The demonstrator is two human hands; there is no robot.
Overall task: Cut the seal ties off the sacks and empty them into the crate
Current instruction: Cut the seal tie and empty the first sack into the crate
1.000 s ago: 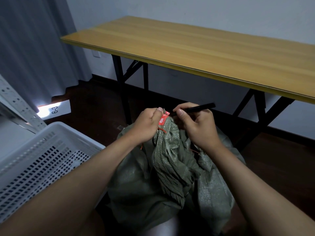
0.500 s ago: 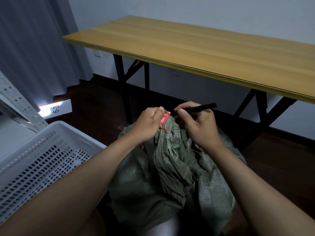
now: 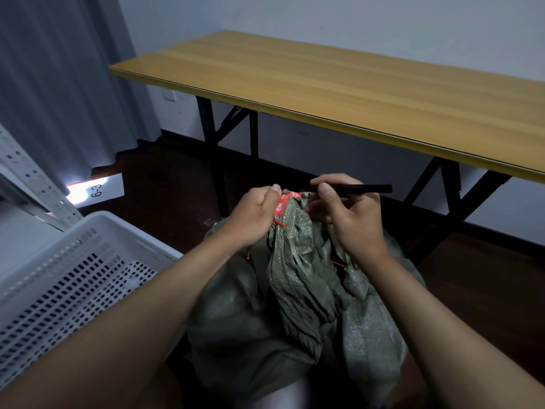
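While your left hand [image 3: 256, 215] pinches the red seal tie [image 3: 281, 205] atop the green sack [image 3: 295, 296] right of the white crate [image 3: 70, 278], your right hand [image 3: 348, 215] grips a black cutter [image 3: 362, 188]; a slip could nick those pinching fingers.

I cannot read the print on the red seal tag [image 3: 281, 205]; my left hand [image 3: 254, 214] covers where it meets the sack [image 3: 298, 293]. The cutter [image 3: 361, 188] tip hides behind my right hand [image 3: 349, 215]. The crate [image 3: 59, 278] runs off the left edge
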